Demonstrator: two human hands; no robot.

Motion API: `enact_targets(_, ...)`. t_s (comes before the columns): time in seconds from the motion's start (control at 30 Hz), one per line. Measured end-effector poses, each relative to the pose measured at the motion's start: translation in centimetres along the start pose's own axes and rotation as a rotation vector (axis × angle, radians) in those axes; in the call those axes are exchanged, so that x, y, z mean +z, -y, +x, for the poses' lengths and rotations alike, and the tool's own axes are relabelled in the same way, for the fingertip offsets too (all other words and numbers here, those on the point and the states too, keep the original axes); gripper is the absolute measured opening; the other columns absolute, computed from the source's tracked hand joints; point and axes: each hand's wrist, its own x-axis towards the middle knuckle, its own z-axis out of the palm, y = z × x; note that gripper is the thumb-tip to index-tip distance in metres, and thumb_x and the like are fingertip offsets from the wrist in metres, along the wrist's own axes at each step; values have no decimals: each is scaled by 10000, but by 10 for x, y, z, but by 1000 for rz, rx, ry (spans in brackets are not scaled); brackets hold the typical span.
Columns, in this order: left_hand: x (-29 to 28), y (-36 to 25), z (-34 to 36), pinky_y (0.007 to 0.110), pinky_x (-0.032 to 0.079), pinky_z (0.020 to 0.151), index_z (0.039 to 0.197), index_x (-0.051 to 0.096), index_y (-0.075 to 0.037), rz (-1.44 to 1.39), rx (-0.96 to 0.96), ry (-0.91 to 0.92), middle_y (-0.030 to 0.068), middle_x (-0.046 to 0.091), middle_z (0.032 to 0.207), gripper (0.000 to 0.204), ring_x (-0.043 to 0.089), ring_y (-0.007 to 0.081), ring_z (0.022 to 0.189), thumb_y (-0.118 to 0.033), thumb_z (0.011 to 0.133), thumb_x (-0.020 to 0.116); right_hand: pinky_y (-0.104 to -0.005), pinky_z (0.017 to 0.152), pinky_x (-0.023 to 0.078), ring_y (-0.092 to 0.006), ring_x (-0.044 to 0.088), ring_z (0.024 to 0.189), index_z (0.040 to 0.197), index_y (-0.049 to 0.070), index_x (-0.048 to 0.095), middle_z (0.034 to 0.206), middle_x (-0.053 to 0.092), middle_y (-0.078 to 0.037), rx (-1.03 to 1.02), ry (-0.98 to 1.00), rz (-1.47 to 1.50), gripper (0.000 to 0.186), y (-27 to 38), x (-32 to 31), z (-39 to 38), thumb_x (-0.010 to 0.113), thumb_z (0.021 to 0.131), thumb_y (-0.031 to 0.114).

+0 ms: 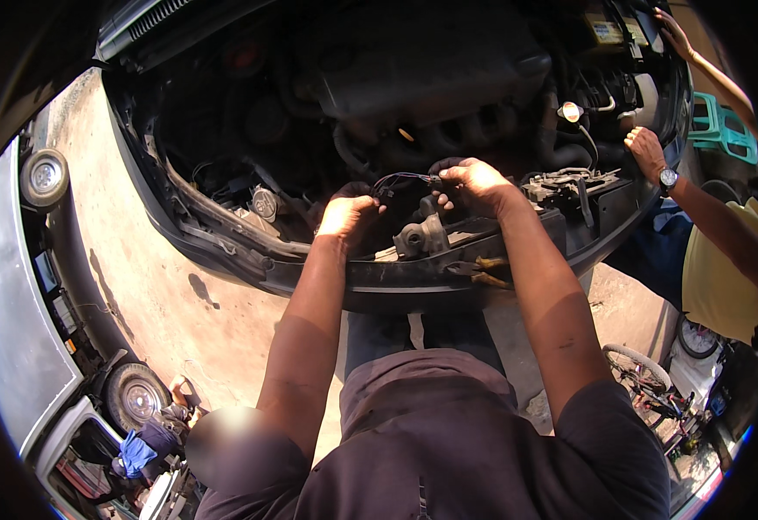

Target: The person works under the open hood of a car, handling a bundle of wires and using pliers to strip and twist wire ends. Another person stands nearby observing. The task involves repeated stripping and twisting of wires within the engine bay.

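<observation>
I hold a short bundle of thin dark wires [403,176] over the front of a car's engine bay. My left hand [349,215] pinches the wires' left end, where a small dark piece shows at the fingertips. My right hand [478,185] grips their right end with the fingers closed. Between the hands the wires arch upward. Just below them a grey-brown metal part [422,239] sits by the front crossmember. Pliers with yellow handles [488,272] lie on the bumper edge, below my right forearm.
A dark engine cover [431,69] fills the far side. At the right, a person in a yellow shirt [730,269] leans a hand on the car. A green plastic stool [725,128], a bicycle [643,373] and, at left, a grey truck [15,303] stand around.
</observation>
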Motion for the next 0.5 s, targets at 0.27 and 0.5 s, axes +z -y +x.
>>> enact_targets(0.27,12,-10,-16,431,634,958,1031,653,-28,14,-24,-5,123,736,976,200,736,247,901,24,876,767,-373,702,606,-219,697,773,1197,1,656,962,709,-124,-32,-6,-12,182,-1,-1,3,583,1055,87)
enact_targets(0.5,9,-9,-16,370,624,977,1064,643,-22,24,3,94,137,739,1049,235,748,267,1006,45,876,767,-372,683,602,-214,690,752,1208,2,647,972,708,-122,-31,-9,0,181,-1,-2,4,587,1057,81)
